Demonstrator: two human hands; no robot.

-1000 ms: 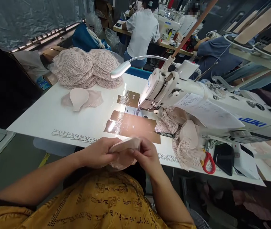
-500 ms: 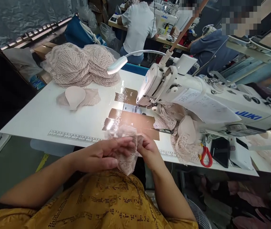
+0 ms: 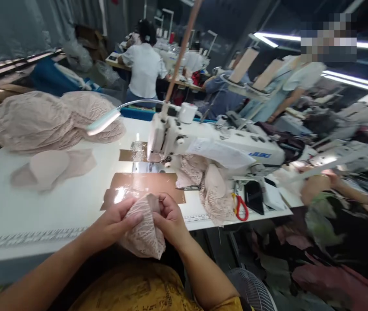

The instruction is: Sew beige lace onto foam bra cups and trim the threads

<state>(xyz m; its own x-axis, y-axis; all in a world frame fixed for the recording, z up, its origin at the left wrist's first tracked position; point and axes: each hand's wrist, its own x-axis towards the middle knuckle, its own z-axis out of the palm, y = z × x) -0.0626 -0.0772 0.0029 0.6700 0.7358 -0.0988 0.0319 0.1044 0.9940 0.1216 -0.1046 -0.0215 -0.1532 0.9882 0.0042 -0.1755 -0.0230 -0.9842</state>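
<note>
A beige lace bra cup (image 3: 145, 231) is held up in front of me, just over the table's near edge. My left hand (image 3: 119, 222) pinches its left side, thumb on the lace. At the upper right edge, the fingers of my right hand (image 3: 169, 216) are closed on the cup. Beyond the hands stands a white sewing machine (image 3: 200, 140), with beige lace pieces (image 3: 216, 194) bunched beside its base. On the left of the table a smooth beige cup (image 3: 48, 166) lies on a strip of beige fabric (image 3: 82, 160), both blurred.
A big stack of lace cups (image 3: 31, 121) sits at the back left under a lamp (image 3: 103, 123). Red-handled scissors (image 3: 241, 208) and a black phone (image 3: 254, 196) lie at the right. A fan (image 3: 250, 285) stands below. Co-workers sit behind and to the right.
The view has swung up and to the right. My left hand, spread open beside the lace before, now grips it. The lace has been turned into a rounded cup shape between both hands.
</note>
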